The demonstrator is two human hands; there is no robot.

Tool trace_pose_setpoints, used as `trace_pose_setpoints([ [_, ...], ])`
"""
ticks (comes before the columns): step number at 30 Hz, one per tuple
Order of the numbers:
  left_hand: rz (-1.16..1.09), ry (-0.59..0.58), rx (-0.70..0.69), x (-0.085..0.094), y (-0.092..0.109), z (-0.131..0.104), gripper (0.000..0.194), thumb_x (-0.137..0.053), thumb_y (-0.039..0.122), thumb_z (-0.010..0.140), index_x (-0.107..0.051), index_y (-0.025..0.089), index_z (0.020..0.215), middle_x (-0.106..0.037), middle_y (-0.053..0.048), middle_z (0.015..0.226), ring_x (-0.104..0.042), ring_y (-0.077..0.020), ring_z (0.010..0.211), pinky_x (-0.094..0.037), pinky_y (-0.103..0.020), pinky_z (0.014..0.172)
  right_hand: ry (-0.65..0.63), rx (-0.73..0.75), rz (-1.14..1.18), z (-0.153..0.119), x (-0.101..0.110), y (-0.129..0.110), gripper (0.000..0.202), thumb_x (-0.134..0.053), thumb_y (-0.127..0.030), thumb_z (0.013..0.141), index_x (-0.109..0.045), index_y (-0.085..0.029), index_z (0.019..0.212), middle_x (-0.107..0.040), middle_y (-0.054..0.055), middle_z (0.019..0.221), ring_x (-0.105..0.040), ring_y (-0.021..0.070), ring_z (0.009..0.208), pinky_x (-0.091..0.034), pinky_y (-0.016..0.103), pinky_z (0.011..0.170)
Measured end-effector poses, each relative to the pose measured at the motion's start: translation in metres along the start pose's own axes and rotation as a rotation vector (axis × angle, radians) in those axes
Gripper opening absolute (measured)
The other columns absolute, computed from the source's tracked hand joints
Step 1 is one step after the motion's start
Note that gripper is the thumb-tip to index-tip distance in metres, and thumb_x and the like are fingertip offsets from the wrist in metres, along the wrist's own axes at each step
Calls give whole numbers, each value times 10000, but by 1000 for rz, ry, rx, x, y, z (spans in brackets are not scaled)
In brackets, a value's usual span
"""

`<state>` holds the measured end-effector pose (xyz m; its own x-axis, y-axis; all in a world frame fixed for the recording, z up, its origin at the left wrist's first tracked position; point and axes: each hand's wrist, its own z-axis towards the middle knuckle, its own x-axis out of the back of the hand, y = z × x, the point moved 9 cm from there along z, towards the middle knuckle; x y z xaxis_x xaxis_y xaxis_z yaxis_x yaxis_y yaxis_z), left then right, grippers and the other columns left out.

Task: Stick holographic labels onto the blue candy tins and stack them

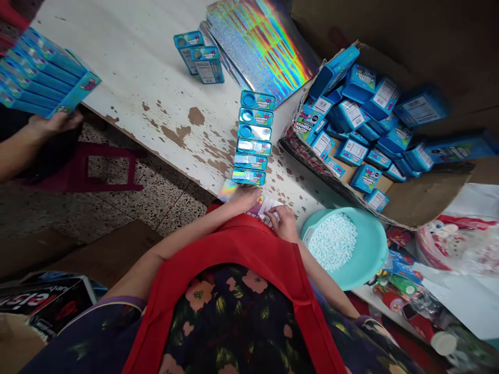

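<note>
In the head view, a small shiny rainbow sheet (226, 190) lies at the table's near edge, against my red apron. My left hand (246, 197) rests over it with the fingers bent and pressed together, close to the nearest blue box. My right hand (284, 222) is closed, thumb and fingertips pinching the sheet's right part; the exact grip is small in view. Just beyond my hands, several blue candy boxes (254, 132) labelled "Caramelo Macizo" stand in a row, each with a round spot on its end. The nearer ones carry shiny strips.
Two blue boxes (208, 65) stand farther back beside a stack of holographic sheets (265, 47). At right are a carton (424, 202) of blue boxes and a turquoise bowl (368, 249) of white pellets. Another person's hand (58, 122) holds a bundle of blue boxes (42, 78) at left.
</note>
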<state>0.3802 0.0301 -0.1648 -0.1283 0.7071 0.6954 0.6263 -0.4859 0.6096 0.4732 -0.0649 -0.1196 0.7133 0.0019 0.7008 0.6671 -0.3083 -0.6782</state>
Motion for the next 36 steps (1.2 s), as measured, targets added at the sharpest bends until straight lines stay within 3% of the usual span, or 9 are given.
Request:
trace_pose_setpoints([
  [3, -297, 9, -82, 16, 23, -17, 342, -333, 289, 979, -563, 156, 1194, -630, -108, 1195, -559, -195, 1110, -418, -302, 942, 76, -60, 195, 1, 32, -12, 198, -601, -385, 868, -604, -214, 768, -643, 18, 764, -583, 179, 756, -458, 318, 753],
  [6, -572, -116, -109, 29, 50, -37, 293, -389, 356, 963, -591, 176, 1075, -682, -47, 1011, -615, -153, 932, -451, -241, 804, 97, -110, 360, 3, 59, -24, 215, -652, -406, 830, -603, -207, 767, -630, -12, 726, -579, 151, 706, -465, 294, 715],
  [11, -426, -52, 30, 83, 66, -64, 310, -345, 343, 969, -555, 180, 811, -587, -2, 664, -563, -143, 629, -414, -266, 664, 180, -130, 423, 20, 86, -53, 189, -668, -379, 822, -637, -195, 787, -643, 1, 748, -597, 160, 729, -483, 326, 733],
  [15, -181, 238, 129, 162, 46, -65, 245, -415, 313, 937, -516, 195, 1126, -557, 13, 679, -528, -157, 612, -371, -272, 610, 307, 39, 433, 65, 98, -95, 153, -684, -342, 806, -658, -195, 774, -602, 45, 952, -588, 174, 910, -511, 298, 721],
  [20, -333, 372, 48, 230, 1, -28, 184, -476, 234, 878, -484, 174, 1052, -431, 61, 606, -424, -92, 546, -360, -223, 587, 359, 160, 260, 150, 94, -127, 169, -690, -342, 771, -638, -189, 720, -543, 16, 854, -533, 189, 901, -469, 404, 871],
  [23, -458, 361, -1, 233, -25, -1, 142, -475, 207, 881, -475, 177, 1020, -404, 63, 609, -402, -81, 537, -360, -214, 582, 408, 181, 218, 183, 86, -124, 162, -683, -312, 751, -599, -182, 707, -501, 16, 857, -507, 190, 921, -442, 406, 899],
  [29, -646, 438, 60, 196, -51, 26, 100, -393, 274, 966, -434, 200, 1020, -387, 67, 583, -405, -97, 512, -350, -226, 570, 475, -15, 311, 197, 76, -95, 305, -719, -326, 712, -495, -186, 864, -492, 0, 892, -462, 134, 802, -439, 319, 796],
  [33, -492, 503, 254, 183, -65, 19, 100, -436, 286, 968, -454, 193, 998, -444, 53, 599, -440, -116, 577, -334, -247, 615, 426, -58, 476, 189, 73, -87, 284, -682, -274, 766, -463, -180, 921, -536, -3, 890, -469, 86, 714, -439, 264, 743],
  [36, -315, 573, 432, 175, -88, -10, 206, -549, 372, 914, -497, 194, 1006, -475, 37, 619, -447, -138, 603, -304, -271, 612, 387, -144, 566, 160, 61, -52, 262, -395, -364, 938, -428, -181, 1122, -558, 74, 1081, -583, 111, 880, -475, 273, 765],
])
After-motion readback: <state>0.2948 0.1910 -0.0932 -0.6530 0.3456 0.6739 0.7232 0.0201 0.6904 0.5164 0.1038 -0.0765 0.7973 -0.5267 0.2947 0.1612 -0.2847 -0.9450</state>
